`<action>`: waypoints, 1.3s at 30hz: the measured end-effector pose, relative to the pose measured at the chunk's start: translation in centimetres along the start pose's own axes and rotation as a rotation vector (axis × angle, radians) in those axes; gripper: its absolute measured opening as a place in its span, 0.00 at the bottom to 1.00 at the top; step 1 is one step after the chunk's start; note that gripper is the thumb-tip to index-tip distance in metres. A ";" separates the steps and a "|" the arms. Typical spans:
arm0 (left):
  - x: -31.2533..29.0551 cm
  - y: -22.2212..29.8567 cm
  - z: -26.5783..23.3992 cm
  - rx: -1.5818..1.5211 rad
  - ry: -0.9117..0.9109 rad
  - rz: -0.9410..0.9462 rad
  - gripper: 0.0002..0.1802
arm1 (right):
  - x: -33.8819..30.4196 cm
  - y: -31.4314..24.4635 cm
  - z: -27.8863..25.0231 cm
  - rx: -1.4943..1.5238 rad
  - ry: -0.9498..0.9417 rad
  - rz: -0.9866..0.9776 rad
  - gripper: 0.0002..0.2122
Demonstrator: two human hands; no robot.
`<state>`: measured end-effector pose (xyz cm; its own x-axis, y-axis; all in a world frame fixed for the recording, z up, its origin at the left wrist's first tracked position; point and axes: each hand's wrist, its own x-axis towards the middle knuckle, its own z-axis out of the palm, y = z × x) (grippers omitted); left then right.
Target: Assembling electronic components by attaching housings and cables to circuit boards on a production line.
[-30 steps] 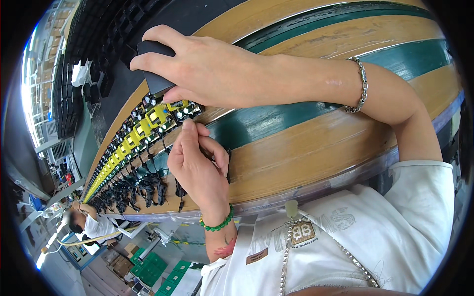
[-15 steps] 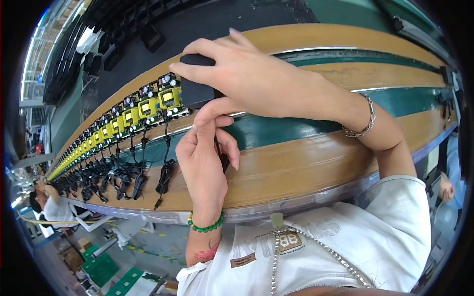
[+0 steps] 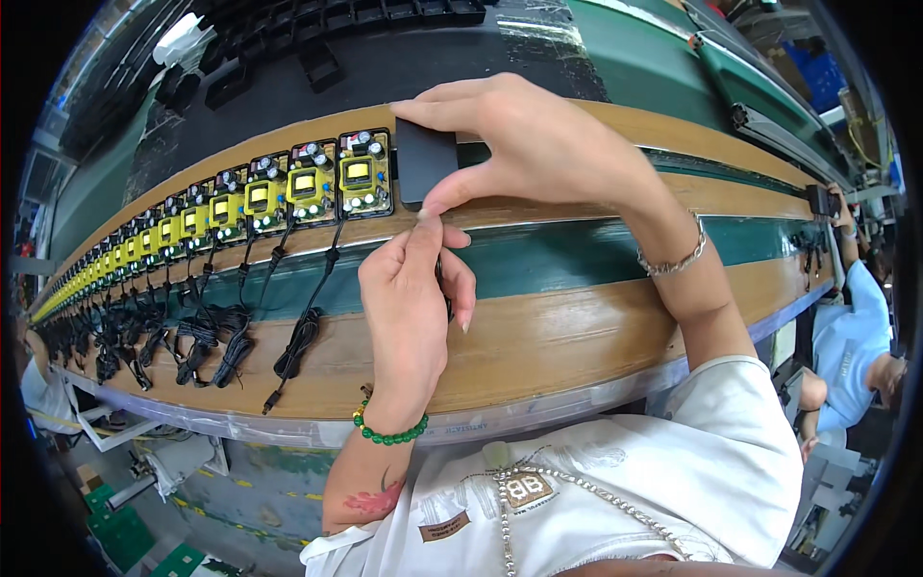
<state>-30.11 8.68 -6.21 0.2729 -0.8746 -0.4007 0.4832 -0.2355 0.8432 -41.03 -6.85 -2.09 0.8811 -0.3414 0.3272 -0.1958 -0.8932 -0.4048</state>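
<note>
A flat black power adapter case sits on the rail beside the end of a row of adapters. My right hand spans it, fingertips on the far edge and thumb at the near right corner. Just below the case, my left hand is closed, its thumb tip meeting my right thumb. Part of a black cable shows behind its fingers; the rest is hidden. To the left lies the nearest open adapter, with its yellow transformer and circuit board in a black shell. Its bundled cable hangs toward me.
The row of open adapters runs far left along the wooden rail, cables trailing on the near board. Black empty shells lie on the dark belt behind. At far right, a person in light blue reaches to a black object on the line.
The black case has come away from the last open adapter and lies flatter, leaving that adapter fully visible. Both hands stay together at it. The view has shifted, showing more of the right side.
</note>
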 end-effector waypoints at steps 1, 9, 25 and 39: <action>0.0 0.2 0.0 -0.005 -0.005 0.005 0.18 | 0.6 -0.3 -0.6 -0.008 -0.001 -0.002 0.29; -2.4 4.0 0.1 0.885 0.205 0.553 0.09 | 3.5 -3.8 -3.4 -0.306 -0.451 0.266 0.23; 18.0 14.4 -4.9 1.926 -0.162 1.149 0.07 | -0.9 0.1 -3.6 -0.076 0.042 0.081 0.20; 1.6 10.8 -1.0 1.683 -0.010 1.808 0.14 | 0.8 -0.1 -4.2 1.588 -0.093 0.172 0.24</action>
<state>-23.58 5.15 1.91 -0.5120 -0.5229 0.6815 -0.8521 0.4095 -0.3260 -42.13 -8.21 1.79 0.9305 -0.3298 0.1593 0.2821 0.3681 -0.8860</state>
